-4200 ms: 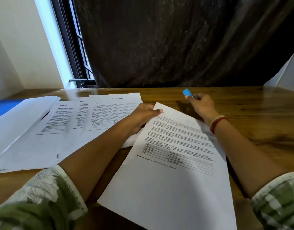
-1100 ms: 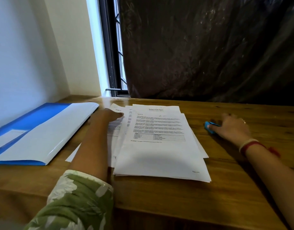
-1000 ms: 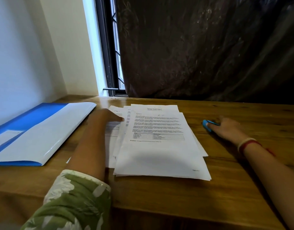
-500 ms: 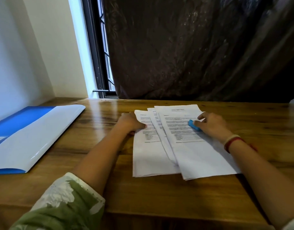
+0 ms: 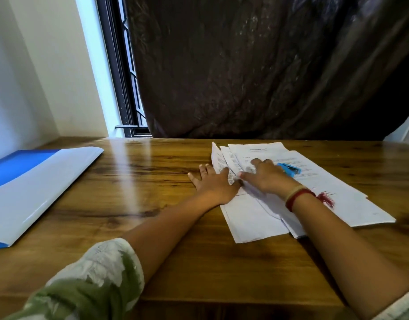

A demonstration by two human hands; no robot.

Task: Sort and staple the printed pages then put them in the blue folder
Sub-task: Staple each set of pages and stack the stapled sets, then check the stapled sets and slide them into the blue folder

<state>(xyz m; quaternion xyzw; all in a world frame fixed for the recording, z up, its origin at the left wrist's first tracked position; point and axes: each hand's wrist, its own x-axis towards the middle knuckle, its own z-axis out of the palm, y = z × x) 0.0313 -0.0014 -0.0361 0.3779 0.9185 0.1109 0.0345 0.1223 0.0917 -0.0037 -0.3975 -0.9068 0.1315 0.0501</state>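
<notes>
From the head view, the blue folder point(image 5: 18, 162) lies open at the left of the wooden counter point(image 5: 152, 227), well apart from the printed pages point(image 5: 337, 192) fanned at the right, with a dark curtain point(image 5: 245, 65) and a black window frame point(image 5: 120, 65) behind. The left hand point(image 5: 212, 184) lies flat, its grip open and fingers straight, against the pages' raised left edge, and the right hand point(image 5: 268, 179), grip open and empty, rests on the sheets and hides part of them, a blue stapler point(image 5: 290, 169) just beside it. The print is too blurred to read.
</notes>
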